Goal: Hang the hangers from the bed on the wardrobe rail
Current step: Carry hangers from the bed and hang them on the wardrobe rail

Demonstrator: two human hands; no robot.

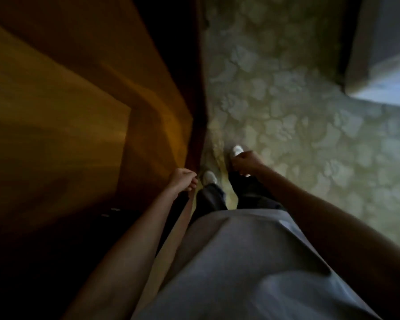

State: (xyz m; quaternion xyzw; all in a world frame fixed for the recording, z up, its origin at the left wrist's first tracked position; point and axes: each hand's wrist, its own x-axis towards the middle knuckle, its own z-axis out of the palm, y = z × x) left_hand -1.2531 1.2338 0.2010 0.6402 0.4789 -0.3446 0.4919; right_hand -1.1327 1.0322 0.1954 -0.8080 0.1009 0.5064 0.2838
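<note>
Patterned floor: pale, mottled leaf-like design, fills the right half of the view; blurred.
Wooden wardrobe panel: amber-brown, fills the left half, its dark edge meeting the floor beside the feet; interior and rail not visible.
Bed corner: pale grey-blue, upper right, cut off by the frame edge.
Grey shirt: lower centre, above dark trousers.
Left arm: bare, hanging straight down next to the wardrobe.
Right arm: bare, hanging down over the right leg.
Left hand: fingers loosely curled, holding nothing visible.
Right hand: fingers curled inward, knuckles up; whether anything is held cannot be told, palm hidden.
White shoes: two, right one partly hidden behind the right hand.
Hangers: not in view.
Writing, labels: none legible; whole picture dim and motion-blurred.
</note>
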